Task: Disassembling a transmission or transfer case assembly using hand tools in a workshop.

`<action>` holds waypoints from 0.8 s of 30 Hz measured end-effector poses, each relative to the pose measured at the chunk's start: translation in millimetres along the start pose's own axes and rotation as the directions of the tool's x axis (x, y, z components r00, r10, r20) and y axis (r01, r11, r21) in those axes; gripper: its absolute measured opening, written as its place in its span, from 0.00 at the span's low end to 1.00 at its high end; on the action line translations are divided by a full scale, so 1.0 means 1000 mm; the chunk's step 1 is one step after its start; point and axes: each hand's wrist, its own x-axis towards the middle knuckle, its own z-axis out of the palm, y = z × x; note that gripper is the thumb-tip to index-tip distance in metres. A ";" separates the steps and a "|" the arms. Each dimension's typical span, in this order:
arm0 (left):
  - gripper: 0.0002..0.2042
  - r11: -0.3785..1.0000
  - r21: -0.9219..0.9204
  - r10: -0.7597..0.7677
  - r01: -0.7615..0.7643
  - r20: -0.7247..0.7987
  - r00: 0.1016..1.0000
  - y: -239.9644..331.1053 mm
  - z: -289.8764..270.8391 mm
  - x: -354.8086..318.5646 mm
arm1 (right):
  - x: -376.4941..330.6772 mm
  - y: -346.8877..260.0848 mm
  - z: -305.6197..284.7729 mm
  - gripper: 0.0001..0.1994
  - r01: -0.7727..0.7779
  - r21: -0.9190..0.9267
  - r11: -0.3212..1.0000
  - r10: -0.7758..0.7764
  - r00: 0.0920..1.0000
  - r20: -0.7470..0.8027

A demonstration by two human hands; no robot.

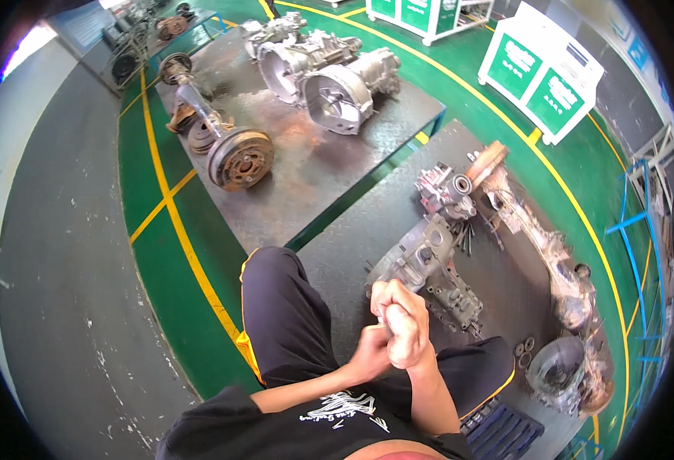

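My left hand (370, 353) and my right hand (404, 326) meet in front of my body, both with fingers curled closed. The right one sits higher and farther forward, and the left one is tucked against its lower side. Whatever they grip, if anything, is hidden by the fingers. Just beyond them a grey gearbox casing (417, 251) lies on the dark metal table (329, 253). To its right is a flat cast metal part (455, 300) with holes. Farther off stands a gear assembly (446, 192) with reddish patches, beside several thin rods (465, 236).
A long rusty axle housing (540, 245) runs along the table's right side. Near me lie a bell housing (557, 366), metal rings (524, 353) and a dark blue crate (503, 431). Another table (306, 184) bears gearboxes (341, 96) and an axle with a brake drum (241, 159).
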 end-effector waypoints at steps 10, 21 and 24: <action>0.20 0.921 0.373 -0.091 0.116 -0.084 0.992 0.006 -0.014 0.120 | -0.009 -0.005 0.016 0.05 -0.020 -0.069 0.997 0.030 0.989 0.142; 0.06 0.979 0.080 -0.185 0.189 -0.051 0.981 0.014 -0.029 0.003 | -0.009 -0.004 -0.005 0.10 0.038 -0.023 0.999 -0.037 0.998 0.051; 0.15 0.923 0.384 0.062 -0.028 -0.076 0.995 0.006 -0.061 0.037 | -0.015 -0.004 -0.021 0.10 -0.005 -0.030 1.000 0.007 0.999 0.052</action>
